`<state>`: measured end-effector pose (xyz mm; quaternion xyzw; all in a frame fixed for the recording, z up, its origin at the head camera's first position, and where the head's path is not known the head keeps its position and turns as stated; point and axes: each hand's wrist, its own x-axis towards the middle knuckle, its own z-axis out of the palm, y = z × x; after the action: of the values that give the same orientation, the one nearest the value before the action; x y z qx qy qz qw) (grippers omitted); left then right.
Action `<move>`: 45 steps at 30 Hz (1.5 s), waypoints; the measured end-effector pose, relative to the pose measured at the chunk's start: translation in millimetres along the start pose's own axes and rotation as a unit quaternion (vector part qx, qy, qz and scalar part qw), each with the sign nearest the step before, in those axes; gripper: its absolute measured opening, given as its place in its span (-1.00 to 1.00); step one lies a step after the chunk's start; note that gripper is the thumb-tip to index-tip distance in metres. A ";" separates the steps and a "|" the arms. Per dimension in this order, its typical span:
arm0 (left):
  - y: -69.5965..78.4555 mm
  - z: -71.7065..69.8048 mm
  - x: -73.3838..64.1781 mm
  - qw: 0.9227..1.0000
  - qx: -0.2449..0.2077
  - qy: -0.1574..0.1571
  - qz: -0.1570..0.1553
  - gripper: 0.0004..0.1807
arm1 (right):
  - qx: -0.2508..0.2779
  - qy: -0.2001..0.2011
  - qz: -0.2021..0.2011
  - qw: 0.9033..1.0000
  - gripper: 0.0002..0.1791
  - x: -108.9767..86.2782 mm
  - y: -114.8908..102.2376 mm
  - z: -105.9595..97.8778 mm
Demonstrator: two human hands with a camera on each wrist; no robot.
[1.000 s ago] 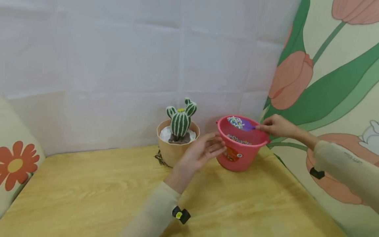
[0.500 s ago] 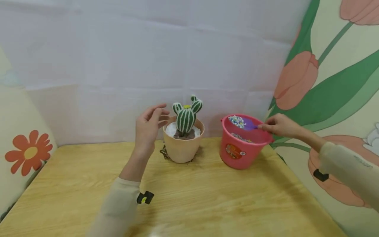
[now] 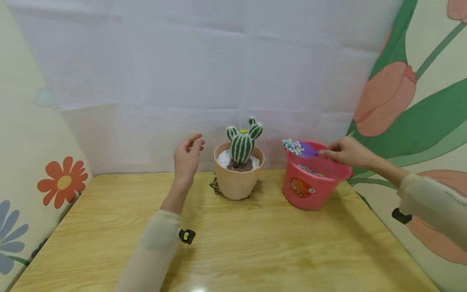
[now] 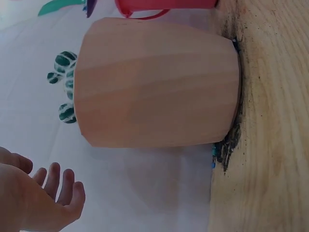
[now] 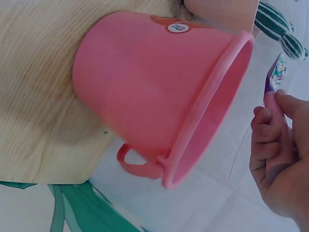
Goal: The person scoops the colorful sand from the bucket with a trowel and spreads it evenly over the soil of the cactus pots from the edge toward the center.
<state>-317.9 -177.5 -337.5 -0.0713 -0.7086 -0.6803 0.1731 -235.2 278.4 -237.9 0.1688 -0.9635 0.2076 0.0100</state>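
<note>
My right hand (image 3: 346,153) pinches the handle of a purple scoop (image 3: 306,149) heaped with small coloured beads (image 3: 291,145), held over the left rim of a pink bucket (image 3: 310,188). The right wrist view shows the bucket (image 5: 154,96) from the side and my fingers (image 5: 275,145) curled round the scoop handle (image 5: 276,77). My left hand (image 3: 187,159) hovers empty with relaxed fingers, just left of a tan pot (image 3: 238,181) holding a striped green cactus (image 3: 242,144). The left wrist view shows that pot (image 4: 154,82) close up and my loose fingers (image 4: 53,193).
The pot and bucket stand at the back of a wooden table (image 3: 233,243), against a white cloth backdrop (image 3: 204,65). Flower-print panels flank it at left (image 3: 43,162) and right (image 3: 423,101). Dark crumbs (image 4: 227,145) lie around the pot's base.
My left hand left the bucket's side, swung past the cactus pot and now hovers at its left. The scoop has risen slightly toward the bucket's left rim. The view panned left.
</note>
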 end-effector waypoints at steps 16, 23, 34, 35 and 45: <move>-20.5 13.6 -6.6 0.966 0.027 -0.226 -0.125 -0.21 | -0.005 -0.004 0.000 1.000 -0.46 39.1 -25.9 24.8; -21.8 18.8 -7.1 0.965 -0.007 -0.222 -0.136 -0.32 | 0.003 -0.011 0.021 1.000 -0.47 53.4 -31.7 34.5; -23.6 19.7 -9.5 0.966 -0.031 -0.213 -0.140 -0.36 | -0.018 -0.010 0.011 1.000 -0.62 81.6 -46.3 51.7; -24.4 19.9 -9.3 0.967 -0.031 -0.213 -0.139 -0.36 | -0.027 -0.004 0.008 1.000 -0.60 83.0 -47.6 52.8; -21.1 20.2 -9.2 0.970 -0.032 -0.201 -0.133 -0.39 | -0.066 0.019 0.008 0.998 -0.59 93.3 -58.8 59.5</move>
<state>-319.5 -157.7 -360.8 -0.1172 -0.7101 -0.6911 -0.0667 -300.7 174.1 -260.7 0.1557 -0.9761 0.1469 0.0379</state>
